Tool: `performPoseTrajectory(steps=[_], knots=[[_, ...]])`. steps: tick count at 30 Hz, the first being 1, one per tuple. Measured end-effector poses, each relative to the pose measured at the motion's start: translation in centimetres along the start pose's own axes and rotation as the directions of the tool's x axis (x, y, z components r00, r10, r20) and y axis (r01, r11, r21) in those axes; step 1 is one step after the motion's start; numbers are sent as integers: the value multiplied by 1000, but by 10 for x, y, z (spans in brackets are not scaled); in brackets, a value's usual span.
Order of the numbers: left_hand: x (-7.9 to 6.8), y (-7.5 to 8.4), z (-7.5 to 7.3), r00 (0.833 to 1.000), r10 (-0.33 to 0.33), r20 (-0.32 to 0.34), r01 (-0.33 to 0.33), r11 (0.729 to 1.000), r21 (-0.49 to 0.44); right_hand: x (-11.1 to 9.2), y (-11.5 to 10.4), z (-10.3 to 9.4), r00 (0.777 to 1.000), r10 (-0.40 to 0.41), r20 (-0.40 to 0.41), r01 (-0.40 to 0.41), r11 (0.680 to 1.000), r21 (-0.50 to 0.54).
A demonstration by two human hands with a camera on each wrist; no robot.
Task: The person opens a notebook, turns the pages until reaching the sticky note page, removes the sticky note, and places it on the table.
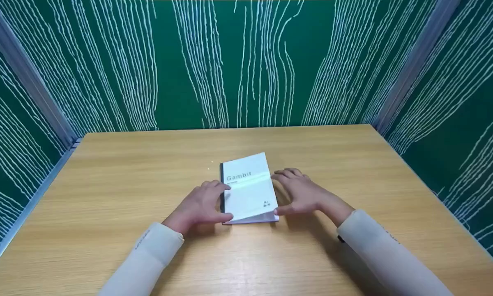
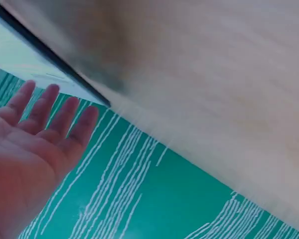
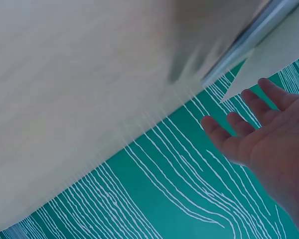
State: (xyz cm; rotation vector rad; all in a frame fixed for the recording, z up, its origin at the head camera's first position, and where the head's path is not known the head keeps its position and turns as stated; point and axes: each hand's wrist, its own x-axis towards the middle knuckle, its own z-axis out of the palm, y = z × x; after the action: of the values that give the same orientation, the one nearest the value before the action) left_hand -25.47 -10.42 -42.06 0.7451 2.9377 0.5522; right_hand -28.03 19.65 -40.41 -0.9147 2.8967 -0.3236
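Hands: both relaxed and clasping nothing, folks, one on either side of the book (image 1: 248, 195), and we see fingertips right at its edges!
Left hand (image 1: 201, 203): we have it at the book's spine side, thumb at the near corner, forefinger over the dark spine (image 1: 222, 172).
Right hand (image 1: 302, 193): over on the book's opposite side, thumb at the near corner of the cover, fingers loosely spread beside the edge.
Book: lying on the worktop (image 1: 242, 263), between the two hands, and we can read "Gambit" across its white front.
Cover (image 1: 246, 205): ajar, everyone! We spot a wedge-shaped gap along the book's near edge, pages (image 1: 267, 217) showing underneath.
Sleeves (image 1: 365, 240): pale, one reaching in from each side, nearer us than the book.
Specks (image 1: 212, 161): tiny, light, just beyond the book's spine side.
Backdrop: beyond the book, we get green panels (image 1: 164, 61) streaked with wavy white lines.
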Motion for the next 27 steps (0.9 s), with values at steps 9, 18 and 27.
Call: performPoseTrajectory(steps=[9, 18, 27], knots=[[5, 32, -14, 977, 201, -75, -202, 979, 6, 4, -10, -13, 997, -14, -76, 18, 998, 63], [17, 56, -20, 959, 269, -92, -262, 961, 86, 11, -20, -21, 991, -31, -130, 45, 994, 104], [18, 52, -21, 951, 281, -130, -272, 959, 78, 13, -19, -19, 985, -82, -155, 102, 986, 128]])
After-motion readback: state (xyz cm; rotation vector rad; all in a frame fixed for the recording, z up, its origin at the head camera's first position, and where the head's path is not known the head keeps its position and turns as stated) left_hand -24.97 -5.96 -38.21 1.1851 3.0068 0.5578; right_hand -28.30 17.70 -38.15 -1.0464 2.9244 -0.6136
